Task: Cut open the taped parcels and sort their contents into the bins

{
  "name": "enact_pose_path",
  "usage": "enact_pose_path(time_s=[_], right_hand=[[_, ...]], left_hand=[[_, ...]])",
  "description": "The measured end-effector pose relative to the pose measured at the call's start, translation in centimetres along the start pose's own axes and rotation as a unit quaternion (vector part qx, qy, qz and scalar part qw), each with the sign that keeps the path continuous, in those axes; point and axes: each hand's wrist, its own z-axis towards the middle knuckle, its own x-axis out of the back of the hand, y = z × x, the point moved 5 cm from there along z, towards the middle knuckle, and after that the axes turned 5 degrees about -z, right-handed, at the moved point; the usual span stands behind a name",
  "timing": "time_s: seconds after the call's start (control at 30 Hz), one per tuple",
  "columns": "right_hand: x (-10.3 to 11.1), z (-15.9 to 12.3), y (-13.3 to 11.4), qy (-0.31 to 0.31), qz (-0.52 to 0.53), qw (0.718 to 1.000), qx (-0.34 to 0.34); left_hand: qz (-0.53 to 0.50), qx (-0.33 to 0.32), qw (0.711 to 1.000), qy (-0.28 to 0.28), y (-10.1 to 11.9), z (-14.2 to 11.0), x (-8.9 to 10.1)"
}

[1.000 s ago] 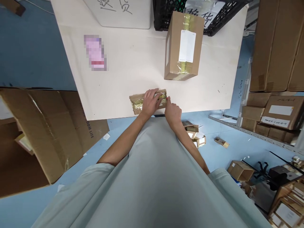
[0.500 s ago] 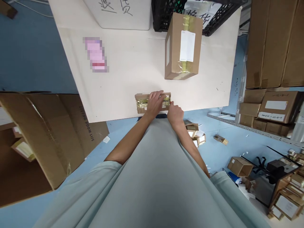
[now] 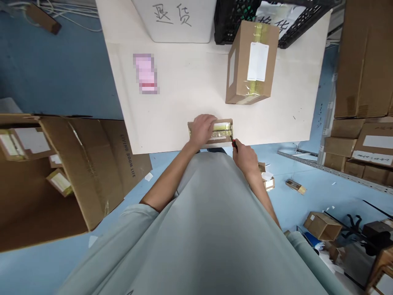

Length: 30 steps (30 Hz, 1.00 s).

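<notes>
A small taped cardboard box (image 3: 222,126) lies at the front edge of the table, with shiny yellowish tape along its top. My left hand (image 3: 202,128) grips it from above across its left part, fingers curled over the far side. In my right hand (image 3: 246,156), closed at the box's right end, is a slim red-and-black utility knife (image 3: 234,143). Its tip meets the taped right end of the box; how deep it sits cannot be seen. Behind them stands a larger taped carton (image 3: 245,88) with a white label.
A white bin (image 3: 184,32) with handwriting and a black crate (image 3: 225,30) stand at the back of the white table (image 3: 181,82). A pink blurred item (image 3: 146,73) lies left. An open large carton (image 3: 107,164) is at lower left; shelved boxes (image 3: 376,141) stand right.
The view has shifted, so the table appears further right. My right hand has drawn slightly away from the small box's end, and the utility knife now shows. My left hand stays on the box.
</notes>
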Motion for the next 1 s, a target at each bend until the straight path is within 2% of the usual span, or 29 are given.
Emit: enact_pose_path(time_s=[0.07,0.13,0.2,0.27,0.4,0.7,0.83,1.0], right_hand=[[-0.6,-0.3,-0.7,-0.008,0.039,0.998,0.054],[-1.4,0.0,-2.5,-0.015,0.089,0.99,0.105],[-2.1,0.9,-5.0,-0.024,0.135,0.981,0.14],[-2.9,1.9,-7.6,-0.037,0.174,0.97,0.164],[-3.8,3.3,-11.4,-0.038,0.189,0.965,0.179],[-3.4,3.8,-14.9,-0.033,0.1,0.985,0.134],[-3.3,3.0,-15.5,-0.044,0.064,0.991,0.11],[-4.2,1.8,-15.2,-0.063,0.061,0.992,0.086]], left_hand=[[-0.001,0.042,0.999,0.018,-2.3,-0.7,3.5],[-0.01,0.083,0.996,-0.007,-4.7,-1.3,6.2],[-0.024,0.112,0.993,-0.033,-6.6,-1.6,7.8],[-0.043,0.126,0.99,-0.044,-7.7,-1.5,8.5],[-0.094,0.122,0.987,-0.045,-8.3,-0.9,8.4],[-0.127,0.128,0.983,-0.033,-9.1,-1.3,7.8],[-0.137,0.113,0.984,-0.024,-9.1,-1.6,7.3],[-0.126,0.102,0.987,-0.008,-9.0,-2.2,7.0]])
